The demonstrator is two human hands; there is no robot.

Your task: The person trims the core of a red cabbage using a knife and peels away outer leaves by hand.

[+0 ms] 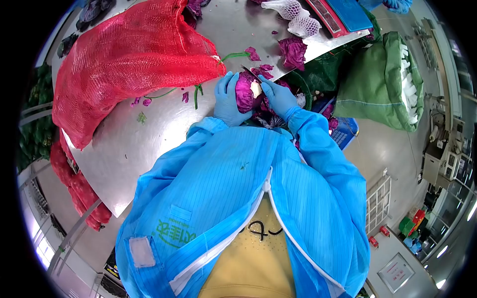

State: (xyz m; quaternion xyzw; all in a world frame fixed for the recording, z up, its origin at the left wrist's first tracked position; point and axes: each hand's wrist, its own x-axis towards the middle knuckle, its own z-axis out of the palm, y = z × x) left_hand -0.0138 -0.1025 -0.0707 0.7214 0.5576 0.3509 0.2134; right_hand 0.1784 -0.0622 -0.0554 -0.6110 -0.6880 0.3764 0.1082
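Observation:
A purple cabbage (244,94) with a pale cut stem end sits between my hands, near the edge of the metal table. My left hand (227,101), in a blue glove, wraps round its left side. My right hand (279,97), also gloved, is closed on a knife whose dark blade (251,74) points up and left across the top of the cabbage. The knife's handle is hidden in my fingers. Just beyond lie loose purple leaves (293,52), and more cabbage pieces show below my right hand.
A full red mesh sack (134,64) covers much of the metal table (134,171) on the left. White foam nets (304,26) and a red-framed device (328,17) lie at the back. A green sack (370,87) and a blue crate (347,135) stand to the right.

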